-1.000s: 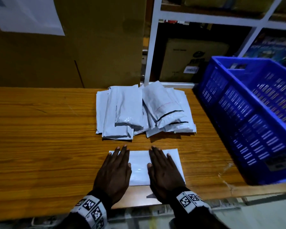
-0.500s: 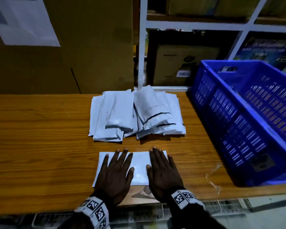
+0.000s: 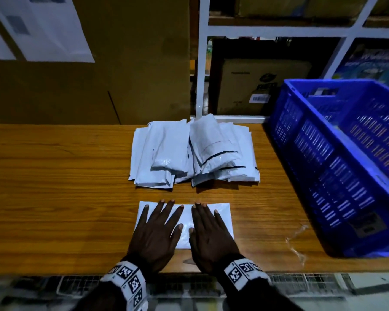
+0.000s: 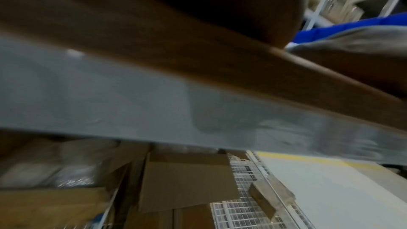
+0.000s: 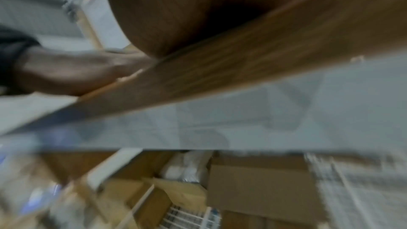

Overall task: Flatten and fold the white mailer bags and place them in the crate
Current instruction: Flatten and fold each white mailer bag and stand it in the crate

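A white mailer bag [image 3: 185,217] lies flat near the front edge of the wooden table [image 3: 54,198]. My left hand [image 3: 158,227] presses on its left half with fingers spread straight. My right hand [image 3: 208,230] presses palm-down on its right half. A pile of several white mailer bags [image 3: 193,153] sits just behind. The blue crate [image 3: 337,162] stands on the table at the right. Both wrist views are blurred and show only the table edge [image 4: 198,62] from below, with the left hand [image 5: 72,74] visible in the right wrist view.
Large cardboard boxes [image 3: 99,75] stand behind the table at the left. A white shelf frame [image 3: 200,63] with boxes stands behind the pile. A scrap of clear plastic [image 3: 298,241] lies on the table near the crate. Bare wood extends to the left.
Both hands stay flat on the mailer. They have slid slightly apart over it, the left fingers spreading wider. The head view has shifted.
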